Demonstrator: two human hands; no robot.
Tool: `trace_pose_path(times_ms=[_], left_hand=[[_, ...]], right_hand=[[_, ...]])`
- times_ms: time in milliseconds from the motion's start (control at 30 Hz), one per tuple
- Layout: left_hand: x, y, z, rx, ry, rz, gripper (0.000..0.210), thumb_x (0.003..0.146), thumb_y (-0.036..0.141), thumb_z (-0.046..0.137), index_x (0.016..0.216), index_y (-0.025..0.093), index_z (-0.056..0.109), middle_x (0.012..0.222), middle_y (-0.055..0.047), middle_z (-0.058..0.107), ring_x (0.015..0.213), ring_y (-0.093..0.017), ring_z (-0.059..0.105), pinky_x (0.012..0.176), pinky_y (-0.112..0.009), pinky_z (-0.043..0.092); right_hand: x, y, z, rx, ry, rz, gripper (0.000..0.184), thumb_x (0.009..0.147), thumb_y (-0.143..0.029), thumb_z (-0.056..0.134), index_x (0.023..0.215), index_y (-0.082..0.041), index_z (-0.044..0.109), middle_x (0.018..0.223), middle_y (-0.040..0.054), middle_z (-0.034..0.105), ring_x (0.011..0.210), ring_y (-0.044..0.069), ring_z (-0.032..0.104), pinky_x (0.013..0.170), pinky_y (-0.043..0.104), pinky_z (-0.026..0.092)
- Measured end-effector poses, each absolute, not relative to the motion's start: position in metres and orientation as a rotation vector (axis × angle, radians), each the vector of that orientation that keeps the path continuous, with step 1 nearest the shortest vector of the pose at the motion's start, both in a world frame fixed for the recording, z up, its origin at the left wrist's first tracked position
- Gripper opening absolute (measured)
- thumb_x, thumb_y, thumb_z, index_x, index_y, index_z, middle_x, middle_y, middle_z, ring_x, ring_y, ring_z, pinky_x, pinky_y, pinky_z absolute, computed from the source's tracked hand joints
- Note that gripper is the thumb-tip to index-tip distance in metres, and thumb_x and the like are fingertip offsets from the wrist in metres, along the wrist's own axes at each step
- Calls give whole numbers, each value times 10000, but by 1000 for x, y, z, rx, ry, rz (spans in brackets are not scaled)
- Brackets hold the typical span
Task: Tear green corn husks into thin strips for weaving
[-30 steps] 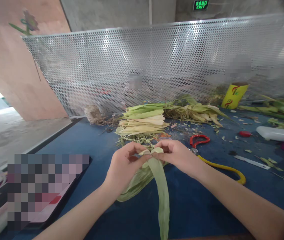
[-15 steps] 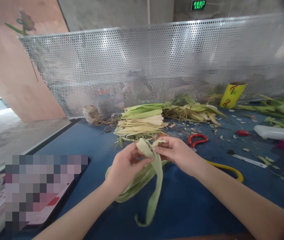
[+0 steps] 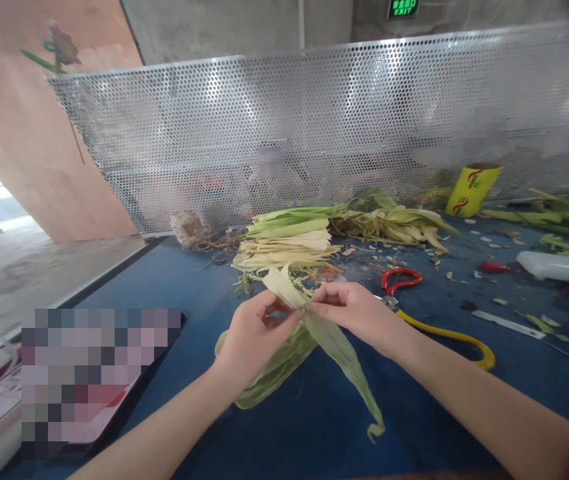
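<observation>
Between my two hands is a pale green corn husk strip [image 3: 340, 347], its curled tail hanging down to the right. My left hand [image 3: 259, 330] is closed on it, thumb and fingers pinching near the middle. From the other side my right hand [image 3: 347, 307] pinches the husk close to the left thumb, fingertips almost touching. Under my left hand lies a flat, rounded bundle of green husk [image 3: 274, 373], partly covered by that hand. Scissors with one red and one yellow handle [image 3: 464, 339] lie beneath and beside my right forearm.
Stacked husk strips [image 3: 287, 243] lie beyond my hands, with a dried husk pile [image 3: 394, 223] behind. A yellow tube [image 3: 473, 190], a blade [image 3: 509, 324], a white handle-like object [image 3: 559, 265] and scraps are at right. A tablet-like panel [image 3: 94, 420] lies left. A perforated metal screen [image 3: 174, 133] borders the back.
The husk strip's tail has swung from hanging nearly straight down to pointing lower right. My fingertips have come closer together on the strip. The view has shifted slightly.
</observation>
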State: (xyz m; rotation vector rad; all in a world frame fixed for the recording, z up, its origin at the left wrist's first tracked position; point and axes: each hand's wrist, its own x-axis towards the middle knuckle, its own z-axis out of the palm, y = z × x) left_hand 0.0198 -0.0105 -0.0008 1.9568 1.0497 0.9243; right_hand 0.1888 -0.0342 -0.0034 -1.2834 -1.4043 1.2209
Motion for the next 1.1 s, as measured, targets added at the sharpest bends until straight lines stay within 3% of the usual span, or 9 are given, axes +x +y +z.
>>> trace_pose_path(times_ms=[133, 333, 533, 767, 933, 1100], left_hand=[[20, -12, 0, 2022, 1068, 1008, 169, 738, 276, 567, 839, 158, 634, 795, -46, 659, 703, -160, 595, 580, -240, 491], [19, -14, 2, 2220, 1016, 1100, 122, 761, 245, 538, 702, 160, 603, 732, -37, 582, 655, -132, 547, 515, -204, 455], [16, -12, 2, 2453, 894, 1152, 104, 761, 138, 514, 719, 165, 605, 808, -51, 602, 740, -141, 568, 633, -226, 467], [21, -12, 1, 2021, 1043, 977, 116, 760, 258, 551, 792, 162, 608, 749, -27, 606, 599, -115, 558, 480, -186, 474], [25, -17, 8, 1934, 1051, 1002, 104, 733, 222, 581, 648, 162, 590, 552, 22, 537, 504, -93, 519, 457, -172, 461], [25, -18, 8, 1899, 1056, 1050, 76, 729, 224, 588, 690, 159, 594, 572, 25, 543, 475, -84, 526, 463, -176, 460]], right_hand=[[187, -34, -3, -1300, -1351, 1238, 148, 674, -294, 633, 693, -152, 596, 635, -10, 600, 568, 94, 506, 563, 220, 366], [185, -35, -2, -1245, -1145, 1381, 189, 648, -321, 658, 693, -150, 592, 608, -21, 559, 535, 79, 481, 536, 214, 346], [185, -36, -1, -1170, -1010, 1562, 235, 601, -309, 700, 726, -146, 588, 626, -16, 577, 531, 76, 507, 549, 211, 374], [189, -34, 2, -1290, -1413, 1079, 129, 701, -278, 603, 702, -149, 598, 686, 12, 624, 653, 119, 555, 636, 226, 395], [189, -34, 4, -1322, -1455, 987, 143, 719, -294, 576, 711, -153, 594, 642, 1, 601, 584, 107, 534, 558, 209, 384], [184, -34, 3, -1291, -1371, 1005, 113, 705, -273, 580, 689, -161, 574, 637, -10, 593, 575, 101, 536, 544, 202, 382]])
